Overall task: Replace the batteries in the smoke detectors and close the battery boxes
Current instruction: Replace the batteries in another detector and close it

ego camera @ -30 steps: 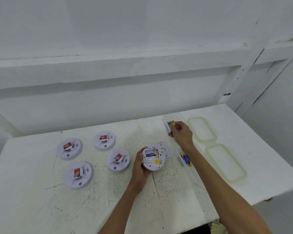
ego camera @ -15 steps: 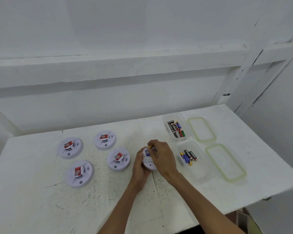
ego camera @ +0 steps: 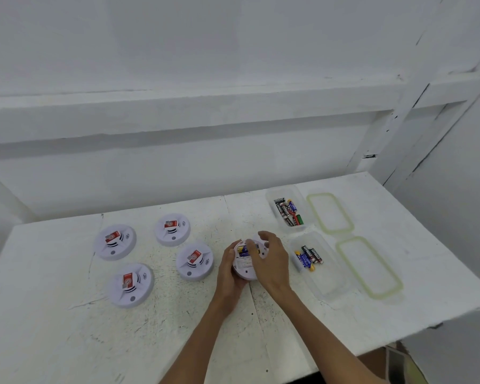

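A white smoke detector [ego camera: 244, 268] lies back side up at the table's middle, its battery bay uncovered. My left hand [ego camera: 228, 268] grips its left rim. My right hand [ego camera: 270, 263] lies over its right side, fingertips pressing a blue and yellow battery [ego camera: 244, 248] in the bay. The loose battery cover [ego camera: 263, 246] peeks out behind my right fingers. Several other detectors [ego camera: 195, 261] rest face up to the left, each with a red sticker.
Two clear plastic boxes stand to the right: the far box [ego camera: 299, 194] and the near box [ego camera: 330, 286], both with several batteries. Their green-rimmed lids [ego camera: 369, 266] lie further right. The white table [ego camera: 67, 342] ends at a wall behind.
My right hand left the far battery box, carried a battery to the detector and now presses it into the bay. My left hand kept its hold on the detector.
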Available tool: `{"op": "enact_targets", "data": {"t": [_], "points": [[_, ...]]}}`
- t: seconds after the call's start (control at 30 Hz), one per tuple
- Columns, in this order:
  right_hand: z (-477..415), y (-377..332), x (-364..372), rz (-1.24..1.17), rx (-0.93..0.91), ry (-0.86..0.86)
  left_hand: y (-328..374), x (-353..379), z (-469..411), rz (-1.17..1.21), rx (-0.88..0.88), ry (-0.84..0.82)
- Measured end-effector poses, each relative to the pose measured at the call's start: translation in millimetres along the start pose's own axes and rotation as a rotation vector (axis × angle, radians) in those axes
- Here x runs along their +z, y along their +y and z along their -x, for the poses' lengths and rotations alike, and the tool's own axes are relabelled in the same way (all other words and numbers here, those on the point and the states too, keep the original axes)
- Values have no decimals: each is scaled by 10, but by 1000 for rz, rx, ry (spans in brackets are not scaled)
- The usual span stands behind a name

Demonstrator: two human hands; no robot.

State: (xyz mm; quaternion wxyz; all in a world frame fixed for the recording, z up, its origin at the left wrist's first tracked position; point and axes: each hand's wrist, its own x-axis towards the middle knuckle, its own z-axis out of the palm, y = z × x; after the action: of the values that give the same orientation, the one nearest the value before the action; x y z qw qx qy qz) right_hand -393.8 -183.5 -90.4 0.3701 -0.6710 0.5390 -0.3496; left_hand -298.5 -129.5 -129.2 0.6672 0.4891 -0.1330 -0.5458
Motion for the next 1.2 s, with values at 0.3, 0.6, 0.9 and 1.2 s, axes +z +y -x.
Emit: {"op": "enact_targets", "data": {"t": [0.3,0.6,0.9,1.2], "points": [[152,120,-31,-260,100,32,3,-1,32,-92,100,-19],[223,196,-53,-392,148,14,-84,0,26,-234,169,32],[184,238,-67,-369,170,-7,-76,13,65,-282,182,-7],[19,300,-86,-129,51,162,-39,13,98,-91,188,102]]}}
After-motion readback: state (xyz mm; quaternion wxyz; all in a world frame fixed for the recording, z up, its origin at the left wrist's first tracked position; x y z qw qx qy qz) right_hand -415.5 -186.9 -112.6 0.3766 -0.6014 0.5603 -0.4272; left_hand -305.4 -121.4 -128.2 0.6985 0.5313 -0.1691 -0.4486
